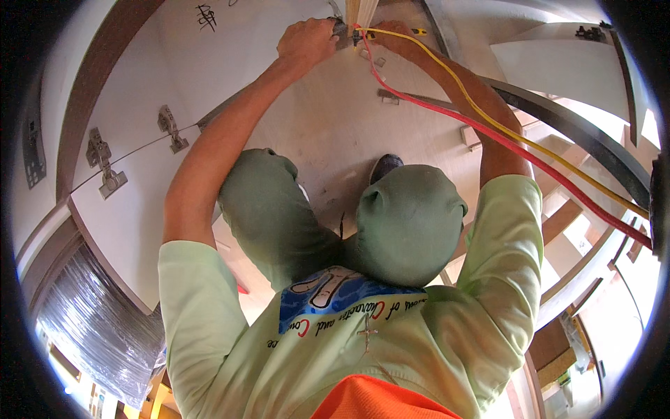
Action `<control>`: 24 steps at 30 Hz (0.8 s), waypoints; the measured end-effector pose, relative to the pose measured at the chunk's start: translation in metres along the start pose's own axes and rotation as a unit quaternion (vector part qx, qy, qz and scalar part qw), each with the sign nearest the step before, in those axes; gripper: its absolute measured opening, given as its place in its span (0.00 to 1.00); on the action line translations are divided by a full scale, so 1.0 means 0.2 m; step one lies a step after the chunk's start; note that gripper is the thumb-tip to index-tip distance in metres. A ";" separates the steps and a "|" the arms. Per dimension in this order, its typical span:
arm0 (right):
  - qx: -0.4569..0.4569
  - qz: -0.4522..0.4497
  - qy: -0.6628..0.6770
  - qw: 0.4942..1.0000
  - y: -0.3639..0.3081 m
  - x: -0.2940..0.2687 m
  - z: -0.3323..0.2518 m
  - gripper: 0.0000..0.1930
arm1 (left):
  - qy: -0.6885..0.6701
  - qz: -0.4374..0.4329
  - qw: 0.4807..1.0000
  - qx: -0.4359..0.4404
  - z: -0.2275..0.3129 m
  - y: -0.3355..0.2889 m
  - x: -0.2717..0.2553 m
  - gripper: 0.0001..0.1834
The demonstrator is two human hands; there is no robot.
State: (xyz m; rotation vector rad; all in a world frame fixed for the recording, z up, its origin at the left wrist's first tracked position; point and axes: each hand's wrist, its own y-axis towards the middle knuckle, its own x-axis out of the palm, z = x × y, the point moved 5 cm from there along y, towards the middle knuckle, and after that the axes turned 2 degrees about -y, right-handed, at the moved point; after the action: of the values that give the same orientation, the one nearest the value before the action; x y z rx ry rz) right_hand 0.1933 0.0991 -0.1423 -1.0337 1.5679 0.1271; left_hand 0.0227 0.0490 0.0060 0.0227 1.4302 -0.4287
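Both arms reach forward to a wooden post (361, 12) at the top of the head view. Left of the post, my left hand (306, 43) is closed around a dark object (340, 29) whose kind I cannot make out. My right hand (391, 45), to the post's right, is closed on a black-and-yellow hand tool (364, 35); its exact kind is too small to tell. A red cable (453, 110) and a yellow cable (457, 78) start beside the hands and run over my right arm. The fingertips are partly hidden.
Pale panels with metal hinges (100, 150) lie at left, with a plastic-wrapped bundle (98, 314) below them. A dark curved edge strip (579, 133) crosses the right side. My bent knees (412, 220) are between the arms, over a pale board surface (328, 105).
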 end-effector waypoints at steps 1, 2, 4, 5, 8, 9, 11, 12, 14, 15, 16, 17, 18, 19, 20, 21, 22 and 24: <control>0.005 -0.013 0.004 1.000 0.00 0.00 0.00 0.10 | -0.026 0.001 1.000 0.005 0.00 0.01 0.00 0.13; 0.007 -0.026 0.006 1.000 0.00 0.00 0.00 0.10 | -0.052 0.003 0.999 0.010 -0.01 0.01 0.00 0.14; 0.018 -0.064 0.017 0.998 0.00 0.00 0.00 0.10 | -0.068 -0.009 0.998 0.005 -0.02 0.02 0.02 0.15; 0.024 -0.085 0.022 0.996 0.00 0.00 0.00 0.10 | -0.059 -0.022 0.998 -0.006 -0.03 0.02 0.03 0.16; 0.057 -0.174 0.055 0.981 -0.01 0.01 -0.01 0.10 | -0.048 -0.020 0.999 -0.016 -0.03 0.02 0.04 0.16; 0.072 -0.202 0.069 0.974 -0.01 0.01 -0.01 0.10 | -0.049 -0.014 0.999 -0.014 -0.03 0.02 0.04 0.16; 0.095 -0.242 0.082 0.962 -0.02 0.03 -0.01 0.09 | -0.062 0.000 0.998 -0.005 -0.03 0.02 0.04 0.16; 0.097 -0.235 0.072 0.964 -0.01 0.03 0.00 0.09 | -0.070 -0.001 0.998 -0.008 -0.04 0.02 0.04 0.16; 0.072 -0.134 0.009 0.988 0.01 0.02 0.02 0.09 | -0.055 -0.003 0.998 -0.011 -0.04 0.03 0.05 0.16; 0.053 -0.052 -0.045 0.996 0.01 0.00 0.03 0.09 | -0.049 -0.009 0.999 -0.015 -0.04 0.03 0.06 0.16; 0.009 0.079 -0.072 0.994 0.00 -0.03 0.02 0.09 | -0.056 -0.012 0.998 -0.007 -0.04 0.03 0.06 0.16; -0.014 0.174 -0.104 0.979 -0.01 -0.05 0.02 0.10 | -0.064 -0.012 0.998 -0.003 -0.03 0.04 0.06 0.16; -0.019 0.183 -0.111 0.977 0.01 -0.04 0.04 0.10 | -0.070 -0.010 0.997 0.000 -0.04 0.04 0.06 0.16; 0.002 0.154 -0.117 0.981 0.02 -0.01 0.06 0.11 | -0.062 -0.007 0.998 0.004 -0.04 0.03 0.06 0.16; 0.025 0.122 -0.123 0.985 0.03 0.02 0.08 0.11 | -0.058 -0.004 0.998 0.010 -0.04 0.03 0.05 0.16; 0.002 0.139 -0.111 0.984 0.03 0.02 0.08 0.12 | -0.053 -0.006 0.999 0.013 -0.04 0.03 0.05 0.16; -0.022 0.158 -0.100 0.982 0.03 0.01 0.07 0.13 | -0.053 0.012 0.998 0.015 -0.04 0.03 0.04 0.17; -0.028 0.109 -0.062 0.992 0.04 0.01 0.06 0.13 | -0.054 0.016 0.998 0.007 -0.04 0.01 0.02 0.17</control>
State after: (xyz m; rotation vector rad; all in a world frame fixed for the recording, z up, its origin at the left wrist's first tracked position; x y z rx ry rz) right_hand 0.1978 0.1106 -0.1507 -0.8777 1.5673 0.3803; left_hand 0.0171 0.0520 -0.0002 0.0329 1.3180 -0.4088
